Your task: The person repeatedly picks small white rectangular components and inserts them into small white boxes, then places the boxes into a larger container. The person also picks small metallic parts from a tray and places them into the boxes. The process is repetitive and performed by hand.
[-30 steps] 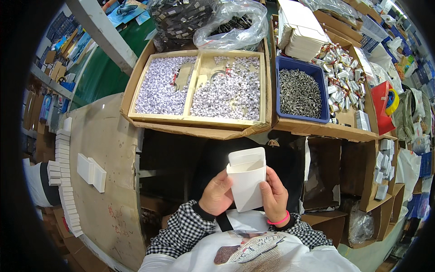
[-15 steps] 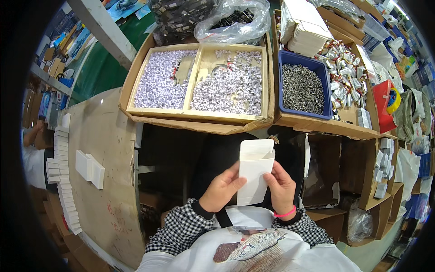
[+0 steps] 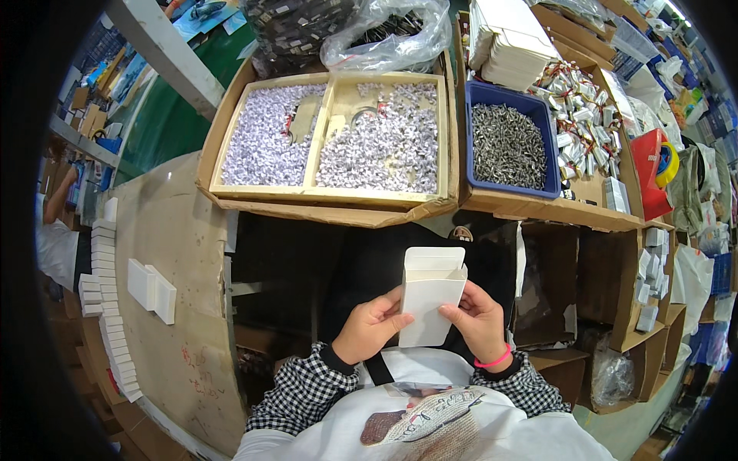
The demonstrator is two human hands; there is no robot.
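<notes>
A small white carton stands upright before my body, its far end unfolded with a flap standing up above the opening. My left hand is closed on its left edge, thumb lying on the near face. On the opposite edge, my right hand grips it with the thumb pressed on the face and fingers behind. What the carton holds, if anything, cannot be seen.
Ahead is a divided wooden tray of small white pieces. Right of it sit a blue bin of metal parts and stacked flat white cartons. On the left table, white boxes lie beside a long row of others.
The carton has opened wider at its far end and sits slightly lower. Both hands have stayed on its sides, the left thumb a little lower. At the far left, another person has moved.
</notes>
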